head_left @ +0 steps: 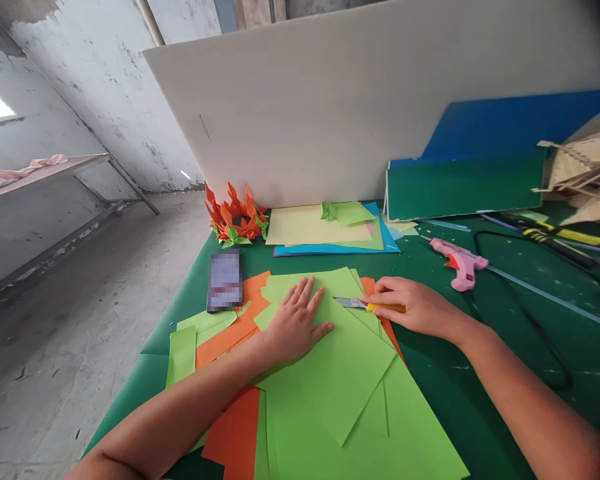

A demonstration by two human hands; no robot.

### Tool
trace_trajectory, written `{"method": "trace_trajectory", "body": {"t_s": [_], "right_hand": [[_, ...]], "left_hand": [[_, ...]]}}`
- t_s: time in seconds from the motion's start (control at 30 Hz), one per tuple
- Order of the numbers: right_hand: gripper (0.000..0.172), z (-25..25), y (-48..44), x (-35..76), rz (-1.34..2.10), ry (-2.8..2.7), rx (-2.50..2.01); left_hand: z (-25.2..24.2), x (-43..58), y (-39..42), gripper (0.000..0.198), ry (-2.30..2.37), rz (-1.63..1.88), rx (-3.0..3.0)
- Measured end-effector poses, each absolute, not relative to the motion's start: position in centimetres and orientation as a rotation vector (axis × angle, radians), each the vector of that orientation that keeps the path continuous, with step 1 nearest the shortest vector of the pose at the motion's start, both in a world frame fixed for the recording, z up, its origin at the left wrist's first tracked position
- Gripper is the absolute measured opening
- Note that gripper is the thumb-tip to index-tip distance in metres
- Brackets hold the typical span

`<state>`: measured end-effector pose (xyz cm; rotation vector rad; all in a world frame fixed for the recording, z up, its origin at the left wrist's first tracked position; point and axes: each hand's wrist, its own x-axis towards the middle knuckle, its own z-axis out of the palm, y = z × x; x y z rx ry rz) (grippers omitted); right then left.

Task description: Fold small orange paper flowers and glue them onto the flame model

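Several sheets of light green paper (350, 393) lie overlapped on the dark green table, with orange paper (240, 433) showing beneath and beside them. My left hand (295, 325) rests flat on the upper green sheets, fingers spread. At the right edge of those sheets, my right hand (415, 307) is closed round the yellow handle of a utility knife (351, 303). The knife's blade points left and lies over the green paper, a short way right of my left hand. A phone (225, 281) is beyond the papers on the left.
An orange and green folded-paper ring (236, 217) stands at the back left. Stacked coloured sheets (310, 227) lie behind the work. To the right are a pink glue gun (463, 263) with a black cord, pliers (570, 237) and a wooden stick model (587, 167). A white board (305, 107) rises behind.
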<state>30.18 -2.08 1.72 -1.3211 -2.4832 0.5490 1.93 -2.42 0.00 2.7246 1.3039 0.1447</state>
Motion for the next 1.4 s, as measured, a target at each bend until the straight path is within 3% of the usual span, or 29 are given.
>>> {"method": "trace_trajectory", "body": {"t_s": [0.77, 1.3, 1.4], "right_hand": [[0.035, 0.1, -0.4, 28.1, 0.18, -2.481, -1.308], [0.034, 0.3, -0.8, 29.0, -0.239, -2.554, -1.215], [0.033, 0.5, -0.9, 29.2, -0.281, -2.579, -1.149]], "left_hand": [[-0.2, 2.1, -2.6, 0.081, 1.332, 0.106, 2.777], [0.0, 2.0, -2.7, 0.07, 1.256, 0.242, 2.733], [0.2, 1.9, -2.6, 0.061, 1.172, 0.287, 2.75]]}}
